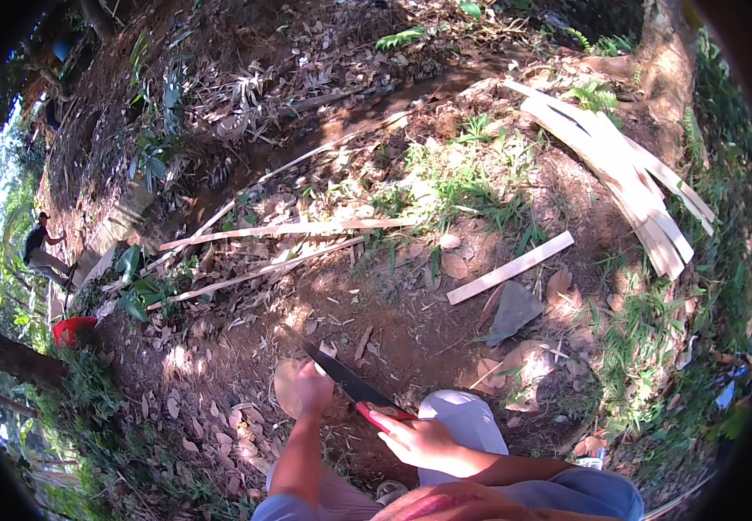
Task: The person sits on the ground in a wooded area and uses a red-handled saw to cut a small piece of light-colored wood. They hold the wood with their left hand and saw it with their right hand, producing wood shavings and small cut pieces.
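Observation:
My right hand (411, 434) is closed around the red handle (383, 412) of a large knife. The knife's dark blade (334, 371) points up and to the left, away from my body. My left hand (313, 389) is closed right beside the blade, with a small pale bit of wood (328, 349) showing by its fingers. What it grips is mostly hidden. A round, pale cut wood end (287, 387) stands just left of that hand. My knees are bent close behind both hands.
A short sawn board (511, 267) lies near a grey stone (515, 311). Long pale planks (610, 169) are stacked at the right, below a tree trunk (664, 65). Thin strips (293, 229) lie at left. Farther off are a person (39, 247) and a red container (74, 331).

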A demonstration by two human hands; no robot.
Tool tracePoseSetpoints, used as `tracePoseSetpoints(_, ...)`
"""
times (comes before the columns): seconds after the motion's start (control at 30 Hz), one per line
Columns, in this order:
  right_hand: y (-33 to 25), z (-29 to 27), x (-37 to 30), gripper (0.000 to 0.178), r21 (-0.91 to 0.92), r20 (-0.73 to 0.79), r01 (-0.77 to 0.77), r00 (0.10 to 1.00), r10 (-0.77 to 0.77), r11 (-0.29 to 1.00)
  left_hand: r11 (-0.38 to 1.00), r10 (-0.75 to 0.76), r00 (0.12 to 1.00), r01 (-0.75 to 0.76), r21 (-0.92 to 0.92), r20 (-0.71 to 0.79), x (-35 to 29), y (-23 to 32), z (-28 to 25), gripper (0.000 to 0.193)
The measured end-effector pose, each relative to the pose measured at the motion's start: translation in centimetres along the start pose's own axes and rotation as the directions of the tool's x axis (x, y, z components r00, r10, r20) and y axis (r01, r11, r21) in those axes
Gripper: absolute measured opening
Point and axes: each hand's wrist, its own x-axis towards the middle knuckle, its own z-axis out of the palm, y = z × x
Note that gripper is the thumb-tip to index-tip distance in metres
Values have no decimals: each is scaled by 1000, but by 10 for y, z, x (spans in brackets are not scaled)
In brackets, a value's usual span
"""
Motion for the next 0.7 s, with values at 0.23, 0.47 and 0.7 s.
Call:
tracePoseSetpoints(0.23,-2,-15,6,54,114,32,-17,999,13,993,998,39,998,-36,49,-58,-2,1,11,23)
tracePoseSetpoints(0.47,-16,-4,5,51,-75,-121,82,989,-90,994,994,-49,998,53,-99,43,0,16,0,27)
tracePoseSetpoints(0.7,-22,-7,8,54,-89,-6,28,1000,-29,996,993,-33,998,39,-111,58,3,-1,1,28)
